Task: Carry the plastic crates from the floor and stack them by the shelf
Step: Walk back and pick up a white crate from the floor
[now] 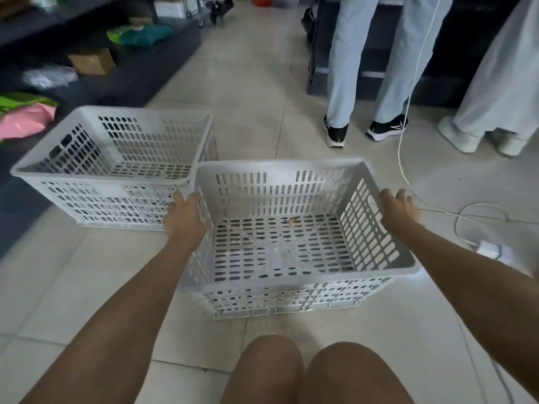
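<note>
Both hands, left hand (pixel 185 217) and right hand (pixel 398 209), clasp the near crate's (pixel 291 243) side rims, it touching the far crate (pixel 116 167) nearer the shelf (pixel 140 68); stacking seems barely begun

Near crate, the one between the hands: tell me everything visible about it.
The near crate is white, plastic-looking and rectangular, with slotted walls, a perforated bottom and a flared rim. It stands upright on the tiled floor, empty but for a small brown scrap. The left hand grips its left rim, the right hand its right rim. Its far left corner meets the far crate.
</note>
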### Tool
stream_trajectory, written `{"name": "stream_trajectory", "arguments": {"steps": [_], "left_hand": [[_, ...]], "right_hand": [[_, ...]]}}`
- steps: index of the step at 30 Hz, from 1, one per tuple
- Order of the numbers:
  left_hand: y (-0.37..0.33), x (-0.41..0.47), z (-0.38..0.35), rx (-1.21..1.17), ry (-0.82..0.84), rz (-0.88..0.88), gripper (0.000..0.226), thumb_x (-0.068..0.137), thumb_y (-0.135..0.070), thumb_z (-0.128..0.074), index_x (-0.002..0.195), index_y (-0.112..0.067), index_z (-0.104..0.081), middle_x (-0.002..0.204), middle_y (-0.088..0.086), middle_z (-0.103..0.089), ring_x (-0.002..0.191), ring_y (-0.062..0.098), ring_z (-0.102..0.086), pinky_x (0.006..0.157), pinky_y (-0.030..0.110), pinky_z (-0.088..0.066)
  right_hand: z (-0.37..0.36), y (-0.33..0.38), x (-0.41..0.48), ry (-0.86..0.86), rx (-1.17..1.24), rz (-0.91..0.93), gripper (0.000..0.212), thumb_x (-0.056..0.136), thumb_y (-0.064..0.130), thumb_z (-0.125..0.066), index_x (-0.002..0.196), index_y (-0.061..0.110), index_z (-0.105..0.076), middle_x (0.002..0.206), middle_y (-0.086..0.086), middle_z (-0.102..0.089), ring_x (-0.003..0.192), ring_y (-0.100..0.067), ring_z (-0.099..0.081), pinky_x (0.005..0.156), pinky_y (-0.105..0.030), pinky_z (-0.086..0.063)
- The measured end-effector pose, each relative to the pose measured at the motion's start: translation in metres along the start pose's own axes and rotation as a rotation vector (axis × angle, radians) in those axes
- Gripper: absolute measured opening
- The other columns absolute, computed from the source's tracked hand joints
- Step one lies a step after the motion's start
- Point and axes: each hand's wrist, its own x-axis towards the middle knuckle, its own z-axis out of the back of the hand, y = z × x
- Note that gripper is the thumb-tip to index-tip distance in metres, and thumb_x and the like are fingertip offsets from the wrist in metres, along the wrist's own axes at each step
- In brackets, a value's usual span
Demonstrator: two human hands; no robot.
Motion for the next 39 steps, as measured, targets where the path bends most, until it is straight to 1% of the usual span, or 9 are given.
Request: {"name": "stream_trajectory", "arguments": {"steps": [5, 12, 15, 20, 25, 29, 33, 37, 39], "left_hand": [[-0.005, 0.008, -0.003, -0.043, 0.054, 0.025, 0.066, 0.085, -0.015, -0.062, 0.140, -0.015, -0.025, 0.134, 0.021, -0.042, 0.112, 0.039, -0.056, 0.085, 0.046, -0.049], [0.002, 0.014, -0.005, -0.088, -0.002, -0.005, 0.065, 0.092, -0.011, -0.051, 0.150, -0.015, -0.022, 0.122, 0.022, -0.052, 0.103, 0.039, -0.059, 0.083, 0.044, -0.049], [0.007, 0.008, -0.007, -0.108, 0.002, -0.030, 0.068, 0.092, -0.012, -0.051, 0.152, -0.015, -0.019, 0.120, 0.023, -0.051, 0.100, 0.039, -0.059, 0.080, 0.043, -0.048], [-0.008, 0.006, 0.040, -0.104, 0.060, -0.051, 0.068, 0.090, -0.008, -0.050, 0.152, -0.015, -0.021, 0.116, 0.022, -0.052, 0.093, 0.038, -0.061, 0.075, 0.041, -0.049], [-0.035, -0.002, 0.137, -0.087, 0.080, -0.081, 0.068, 0.089, -0.007, -0.051, 0.151, -0.016, -0.023, 0.114, 0.019, -0.054, 0.091, 0.036, -0.062, 0.068, 0.038, -0.047], [-0.067, -0.015, 0.227, -0.117, 0.095, -0.083, 0.067, 0.092, -0.006, -0.048, 0.152, -0.016, -0.020, 0.125, 0.019, -0.051, 0.100, 0.036, -0.060, 0.077, 0.039, -0.049], [-0.110, -0.032, 0.320, -0.169, 0.081, -0.131, 0.062, 0.097, -0.014, -0.043, 0.153, -0.017, -0.016, 0.133, 0.022, -0.047, 0.108, 0.038, -0.058, 0.089, 0.044, -0.048], [-0.163, -0.055, 0.421, -0.319, 0.081, -0.203, 0.049, 0.101, -0.027, -0.035, 0.149, -0.018, -0.031, 0.132, 0.019, -0.053, 0.112, 0.039, -0.056, 0.098, 0.050, -0.044], [-0.190, -0.070, 0.469, -0.283, 0.086, -0.300, 0.055, 0.099, -0.021, -0.042, 0.151, -0.019, -0.025, 0.131, 0.019, -0.052, 0.114, 0.038, -0.055, 0.098, 0.048, -0.044]], "right_hand": [[-0.004, -0.007, 0.009, 0.123, 0.101, -0.061, 0.053, 0.080, 0.004, -0.062, 0.121, 0.018, -0.031, 0.106, -0.019, -0.061, 0.095, -0.037, -0.062, 0.072, -0.039, -0.046], [-0.010, -0.012, 0.017, 0.100, 0.266, -0.080, 0.059, 0.075, 0.004, -0.068, 0.112, 0.026, -0.028, 0.095, -0.015, -0.064, 0.073, -0.034, -0.065, 0.061, -0.044, -0.058], [-0.003, -0.016, 0.007, 0.104, 0.294, -0.096, 0.053, 0.079, 0.007, -0.068, 0.112, 0.024, -0.030, 0.086, -0.010, -0.063, 0.061, -0.028, -0.065, 0.049, -0.037, -0.057], [0.036, -0.029, -0.010, 0.147, 0.302, -0.142, 0.046, 0.079, 0.007, -0.060, 0.115, 0.023, -0.035, 0.082, -0.013, -0.066, 0.061, -0.031, -0.065, 0.052, -0.038, -0.057], [0.135, -0.044, -0.021, 0.155, 0.266, -0.162, 0.045, 0.077, 0.006, -0.061, 0.115, 0.018, -0.041, 0.083, -0.014, -0.062, 0.071, -0.035, -0.063, 0.058, -0.038, -0.051], [0.237, -0.060, -0.030, 0.118, 0.273, -0.177, 0.049, 0.076, 0.003, -0.060, 0.120, 0.013, -0.043, 0.078, -0.015, -0.057, 0.073, -0.036, -0.059, 0.060, -0.034, -0.041], [0.344, -0.095, -0.055, 0.079, 0.314, -0.239, 0.052, 0.077, 0.002, -0.060, 0.125, 0.010, -0.043, 0.094, -0.027, -0.064, 0.087, -0.043, -0.062, 0.068, -0.040, -0.047], [0.457, -0.137, -0.094, 0.034, 0.332, -0.332, 0.048, 0.078, 0.003, -0.059, 0.122, 0.012, -0.042, 0.094, -0.026, -0.063, 0.083, -0.040, -0.063, 0.066, -0.041, -0.049], [0.506, -0.160, -0.119, 0.017, 0.336, -0.399, 0.048, 0.078, 0.005, -0.058, 0.122, 0.016, -0.042, 0.095, -0.024, -0.063, 0.081, -0.039, -0.064, 0.065, -0.040, -0.051]]}}
